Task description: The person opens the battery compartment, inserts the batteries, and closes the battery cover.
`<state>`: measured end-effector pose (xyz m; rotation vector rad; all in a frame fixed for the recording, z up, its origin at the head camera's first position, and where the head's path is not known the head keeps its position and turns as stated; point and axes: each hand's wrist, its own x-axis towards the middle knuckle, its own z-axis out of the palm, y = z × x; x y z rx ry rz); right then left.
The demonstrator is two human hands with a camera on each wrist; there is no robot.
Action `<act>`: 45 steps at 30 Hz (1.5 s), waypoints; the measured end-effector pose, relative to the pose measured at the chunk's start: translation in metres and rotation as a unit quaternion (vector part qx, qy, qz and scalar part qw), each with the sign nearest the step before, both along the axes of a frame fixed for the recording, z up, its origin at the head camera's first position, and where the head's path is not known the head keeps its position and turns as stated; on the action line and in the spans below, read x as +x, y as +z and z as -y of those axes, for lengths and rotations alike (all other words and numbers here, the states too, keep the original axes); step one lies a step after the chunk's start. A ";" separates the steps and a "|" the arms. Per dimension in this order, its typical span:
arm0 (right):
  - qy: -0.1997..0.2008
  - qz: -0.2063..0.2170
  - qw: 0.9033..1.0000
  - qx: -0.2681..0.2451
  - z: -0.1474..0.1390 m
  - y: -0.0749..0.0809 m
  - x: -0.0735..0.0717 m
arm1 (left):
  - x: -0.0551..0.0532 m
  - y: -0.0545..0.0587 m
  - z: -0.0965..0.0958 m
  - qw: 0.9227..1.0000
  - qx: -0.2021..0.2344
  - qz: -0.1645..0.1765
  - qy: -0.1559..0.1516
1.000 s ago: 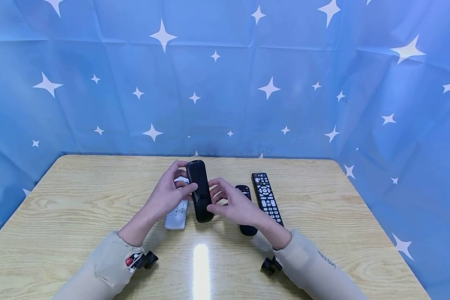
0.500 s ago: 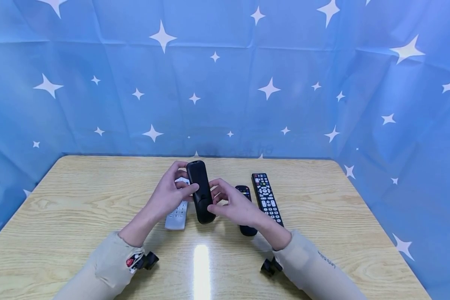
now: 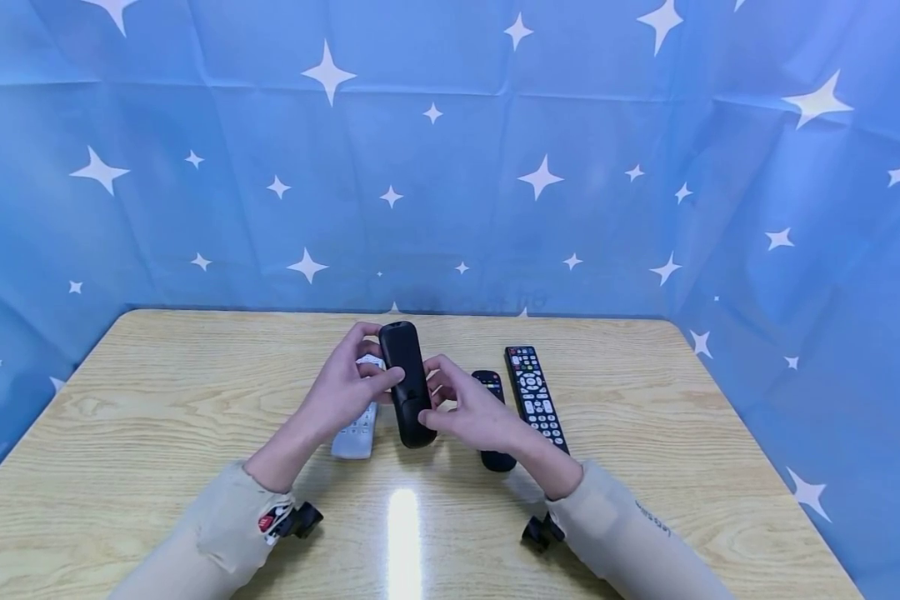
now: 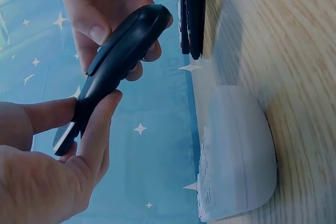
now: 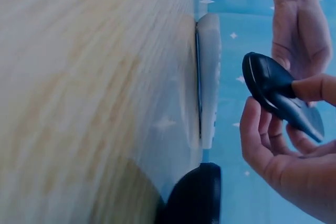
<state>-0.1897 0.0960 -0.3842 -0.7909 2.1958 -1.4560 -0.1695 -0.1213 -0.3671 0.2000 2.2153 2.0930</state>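
A black remote control [image 3: 414,390] is held up above the table, its button-free back turned toward the head camera. My left hand [image 3: 343,385] grips its upper part, thumb across the back and fingers at the far side. The right hand [image 3: 471,408] pinches the lower end, with the thumb on the battery cover area and fingers beneath. In the left wrist view a raised edge runs along the back of the black remote [image 4: 118,59]; whether the cover is loose, I cannot tell. Behind and below the left hand lies a white remote control [image 3: 354,439], partly covered.
Right of the hands lie a short black remote [image 3: 497,462], partly behind the right hand, and a longer black remote [image 3: 532,390] with white buttons. All rest on the wooden table [image 3: 195,375]. A blue star-patterned cloth [image 3: 450,225] hangs behind its far edge.
The held black remote and both hands have shifted very slightly to the right. The grip looks the same, and the other remotes lie as before.
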 end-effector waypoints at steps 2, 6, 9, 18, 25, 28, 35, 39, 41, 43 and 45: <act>0.001 -0.005 1.000 0.003 0.000 0.000 0.000 | 0.000 0.000 -0.001 1.000 0.001 -0.001 0.002; 0.001 -0.011 1.000 0.007 0.000 0.001 -0.001 | 0.000 0.001 -0.002 1.000 0.000 -0.001 0.004; -0.003 -0.014 1.000 0.011 0.001 0.001 0.000 | 0.001 0.001 -0.002 1.000 -0.001 0.001 0.005; -0.023 -0.024 0.999 0.018 0.001 0.001 0.001 | 0.001 0.000 -0.001 1.000 -0.001 0.004 0.010; -0.058 -0.063 0.996 0.027 0.000 0.000 0.004 | -0.001 -0.001 -0.001 0.999 0.018 0.004 0.037; -0.065 -0.073 0.995 0.027 0.000 0.000 0.005 | -0.001 -0.001 -0.002 0.998 0.029 0.001 0.046; -0.051 -0.084 0.995 0.029 0.002 0.003 0.008 | 0.002 -0.002 -0.003 0.998 0.042 0.000 0.057; -0.051 -0.094 0.993 0.044 0.004 0.005 0.009 | 0.004 -0.002 -0.005 0.998 0.045 -0.005 0.049; -0.052 -0.096 0.993 0.046 0.004 0.005 0.009 | 0.006 -0.001 -0.006 0.998 0.046 -0.005 0.044; -0.053 -0.086 0.994 0.042 0.003 0.005 0.009 | 0.007 0.000 -0.006 0.998 0.046 -0.005 0.039; -0.052 -0.071 0.996 0.031 0.003 0.005 0.009 | 0.008 0.001 -0.007 0.998 0.046 -0.006 0.035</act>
